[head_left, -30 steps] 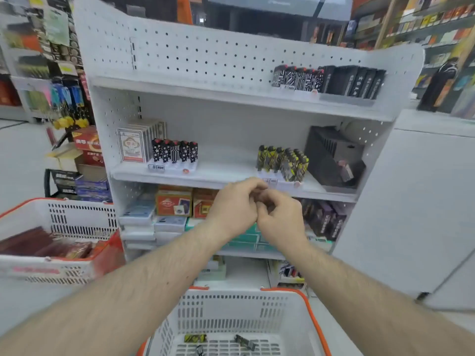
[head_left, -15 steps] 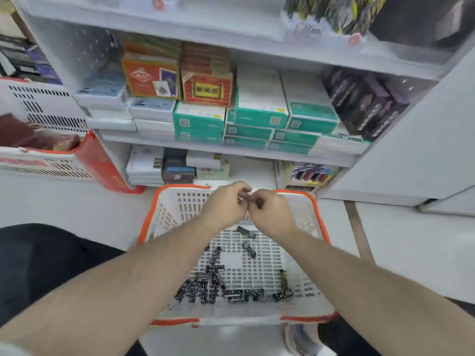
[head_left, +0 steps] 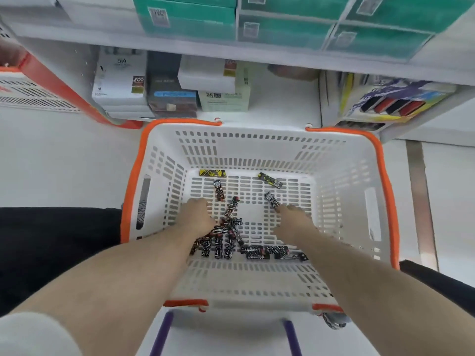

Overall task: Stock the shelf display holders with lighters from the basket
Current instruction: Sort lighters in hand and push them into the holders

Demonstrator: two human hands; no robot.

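Person crouched over the white basket (head_left: 257,145), orange rim, both arms reaching down inside; the display holders are out of view. Left hand (head_left: 198,217) sits at the nine o'clock edge of the black patterned lighter heap (head_left: 226,240), knuckles up and fingers curled under toward the heap; whether they have closed on a lighter cannot be told, since the fingertips are hidden. Heap is a tangle: some pieces lie long axis toward twelve o'clock, others run three-to-nine along the near wall, and one leaning lighter (head_left: 231,207) points roughly one o'clock. Risk here, as I judge it: a grab from the edge may drag neighbours, or lift two stacked pieces so that one falls back. A red-dotted lighter (head_left: 219,191) lies apart at twelve o'clock of the left hand, long axis near twelve-to-six. A yellow lighter (head_left: 212,173) lies flat along the far wall, axis three-to-nine. Right hand (head_left: 295,219) is stretched toward eleven o'clock, fingertip touching or just short of a single black lighter (head_left: 272,200); fingers look extended, holding nothing. That lighter's axis runs eleven-to-five, the five o'clock end nearest the finger. Risk: a push on that end could slide it away across the slotted floor rather than pick it up. A second yellow lighter (head_left: 270,180) lies beyond, axis ten-to-four.
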